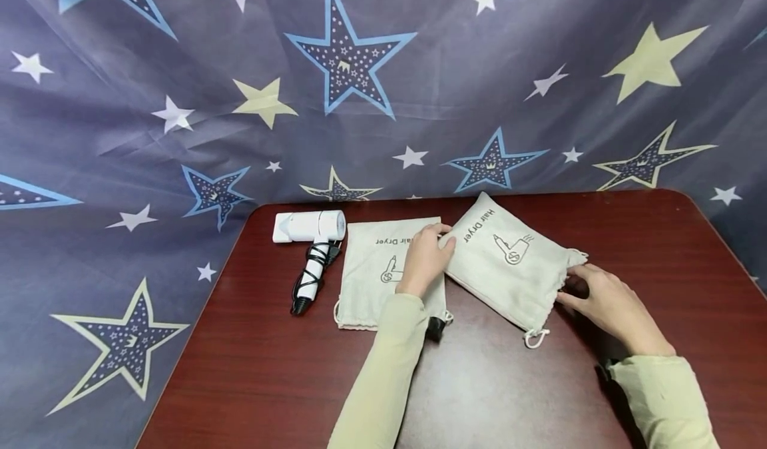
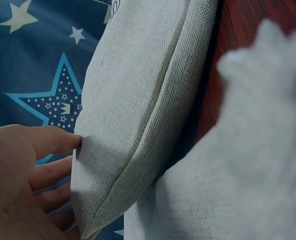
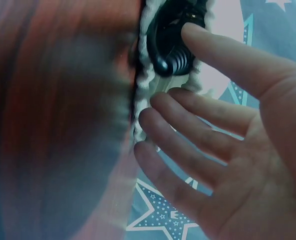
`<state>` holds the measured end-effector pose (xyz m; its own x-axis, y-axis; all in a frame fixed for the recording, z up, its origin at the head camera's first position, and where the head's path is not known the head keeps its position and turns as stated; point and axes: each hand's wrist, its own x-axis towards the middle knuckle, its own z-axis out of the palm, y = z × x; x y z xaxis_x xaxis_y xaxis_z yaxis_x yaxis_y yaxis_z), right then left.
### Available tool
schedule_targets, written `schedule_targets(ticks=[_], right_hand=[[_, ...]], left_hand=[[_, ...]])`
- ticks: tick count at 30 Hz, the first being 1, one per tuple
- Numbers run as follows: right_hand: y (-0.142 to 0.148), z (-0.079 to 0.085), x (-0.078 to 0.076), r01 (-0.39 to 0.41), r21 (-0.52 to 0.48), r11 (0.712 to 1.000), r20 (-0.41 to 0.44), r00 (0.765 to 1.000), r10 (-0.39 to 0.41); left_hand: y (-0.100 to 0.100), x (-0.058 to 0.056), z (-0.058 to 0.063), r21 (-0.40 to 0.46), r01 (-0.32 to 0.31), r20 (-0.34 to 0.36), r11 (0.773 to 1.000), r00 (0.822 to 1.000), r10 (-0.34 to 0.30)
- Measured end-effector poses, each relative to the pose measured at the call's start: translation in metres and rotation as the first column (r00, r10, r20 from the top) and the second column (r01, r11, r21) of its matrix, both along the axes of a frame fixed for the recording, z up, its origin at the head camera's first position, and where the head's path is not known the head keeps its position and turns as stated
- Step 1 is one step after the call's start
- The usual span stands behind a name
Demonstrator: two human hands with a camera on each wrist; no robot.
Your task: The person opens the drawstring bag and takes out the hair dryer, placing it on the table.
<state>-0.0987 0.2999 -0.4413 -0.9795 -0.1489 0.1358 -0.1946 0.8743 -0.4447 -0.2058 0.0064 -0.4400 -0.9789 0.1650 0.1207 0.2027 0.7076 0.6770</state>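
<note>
A cream drawstring bag printed "Hair Dryer" lies tilted at the right, its far left corner raised. At that corner my left hand pinches the cloth, the thumb on one side and fingers behind. Around the bag's gathered mouth my right hand is spread, fingers loosely extended. In the right wrist view a black ribbed cord end shows inside the mouth, right by the thumb. A second matching bag lies flat under my left forearm and hand, partly hidden.
A white hair dryer with its black cord wound round the handle lies left of the flat bag. All rest on a dark red wooden table. A star-patterned cloth hangs along the table's back and left edges.
</note>
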Motion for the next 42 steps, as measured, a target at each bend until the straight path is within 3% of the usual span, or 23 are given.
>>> schedule_targets(ticks=[5, 14, 28, 42], right_hand=[[-0.001, -0.001, -0.003, -0.009, 0.011, 1.0, 0.002, 1.0, 0.009], [-0.003, -0.004, -0.005, -0.026, 0.016, 1.0, 0.01, 1.0, 0.026], [0.0, -0.004, -0.007, -0.068, 0.024, 0.997, -0.095, 0.993, 0.07], [0.002, -0.009, -0.008, -0.055, 0.019, 0.998, -0.091, 0.994, 0.057]], left_hand=[[0.0, 0.0, -0.002, 0.027, -0.003, -0.006, 1.0, 1.0, 0.003], [-0.001, -0.013, -0.006, 0.07, -0.027, 0.01, 0.997, 1.0, 0.027], [0.0, -0.015, -0.005, 0.126, -0.102, 0.088, 0.987, 0.992, 0.091], [-0.002, -0.016, -0.01, 0.179, -0.148, 0.052, 0.973, 0.989, 0.141]])
